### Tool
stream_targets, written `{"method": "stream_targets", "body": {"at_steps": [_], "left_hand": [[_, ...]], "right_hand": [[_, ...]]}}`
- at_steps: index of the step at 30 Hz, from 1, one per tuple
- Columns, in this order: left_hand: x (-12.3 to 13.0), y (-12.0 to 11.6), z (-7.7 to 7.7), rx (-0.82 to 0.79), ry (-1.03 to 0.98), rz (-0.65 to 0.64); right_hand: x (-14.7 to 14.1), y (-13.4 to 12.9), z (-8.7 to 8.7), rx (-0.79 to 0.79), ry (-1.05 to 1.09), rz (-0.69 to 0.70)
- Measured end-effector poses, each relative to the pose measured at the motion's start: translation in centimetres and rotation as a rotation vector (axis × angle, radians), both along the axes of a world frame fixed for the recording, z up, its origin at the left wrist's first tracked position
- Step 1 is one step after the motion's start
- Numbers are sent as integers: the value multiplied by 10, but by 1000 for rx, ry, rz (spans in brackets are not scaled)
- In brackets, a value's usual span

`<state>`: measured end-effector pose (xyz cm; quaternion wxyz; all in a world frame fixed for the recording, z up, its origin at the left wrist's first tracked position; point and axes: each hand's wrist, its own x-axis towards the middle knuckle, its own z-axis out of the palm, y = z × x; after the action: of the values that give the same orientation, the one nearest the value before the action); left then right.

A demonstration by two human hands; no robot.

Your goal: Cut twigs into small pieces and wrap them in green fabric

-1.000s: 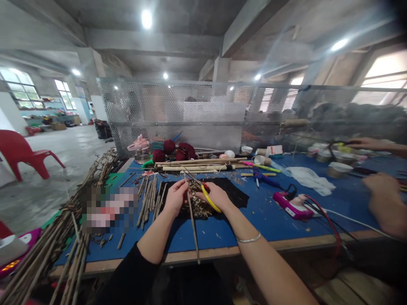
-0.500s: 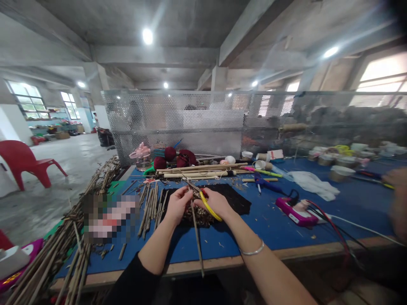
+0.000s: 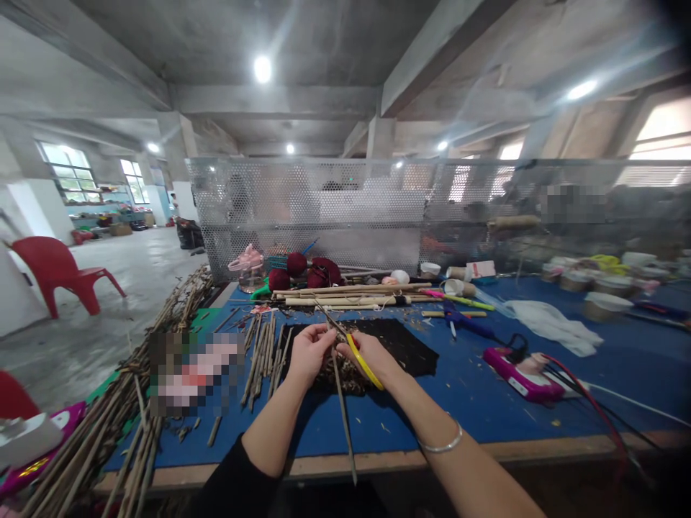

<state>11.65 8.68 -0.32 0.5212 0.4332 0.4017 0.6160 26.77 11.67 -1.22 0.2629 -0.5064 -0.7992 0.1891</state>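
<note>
My left hand [image 3: 309, 356] pinches a thin, dry stick [image 3: 346, 428] near its upper end. The stick's long lower part slants toward me past the table's front edge. In my right hand [image 3: 378, 357] is a pair of scissors with yellow handles [image 3: 367, 367], its fingers closed round them. The blades point up and left, close to my left fingertips; whether they touch the stick I cannot tell. Under both hands a heap of short cut stick pieces [image 3: 350, 378] lies on a black cloth [image 3: 413, 349], partly hidden by the hands.
Cut sticks [image 3: 263, 360] lie left of my hands, and a bundle of long twigs [image 3: 122, 388] along the table's left side. Peeled rods [image 3: 345, 295] and dark red yarn balls [image 3: 324, 273] are behind. A blue glue gun [image 3: 467, 321] and magenta power strip [image 3: 521, 375] stand right.
The view has turned slightly left, so everything sits farther right. A blurred hand at the right edge has gone from sight. My hands keep their hold on the stick and scissors.
</note>
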Motion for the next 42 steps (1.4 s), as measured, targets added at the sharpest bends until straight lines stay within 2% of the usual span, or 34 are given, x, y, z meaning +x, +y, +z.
{"method": "stream_targets", "body": {"at_steps": [4, 12, 19, 26, 30, 37, 42], "left_hand": [[-1, 2, -3, -6, 27, 8], [-4, 5, -7, 1, 59, 25], [-6, -1, -14, 7, 40, -97], [-7, -13, -11, -18, -6, -246], [-8, -13, -12, -14, -38, -230], [-10, -7, -17, -33, 10, -181], [-10, -9, -12, -19, -60, -119]], "right_hand": [[0, -1, 0, -2, -18, -12], [-4, -10, 11, -17, -115, -76], [0, -26, 14, -18, -193, -184], [-2, -46, 29, 9, -262, -205], [-7, -45, 31, -13, -231, -186], [-4, -33, 23, -46, -212, -118], [-1, -22, 28, 31, -252, -222]]}}
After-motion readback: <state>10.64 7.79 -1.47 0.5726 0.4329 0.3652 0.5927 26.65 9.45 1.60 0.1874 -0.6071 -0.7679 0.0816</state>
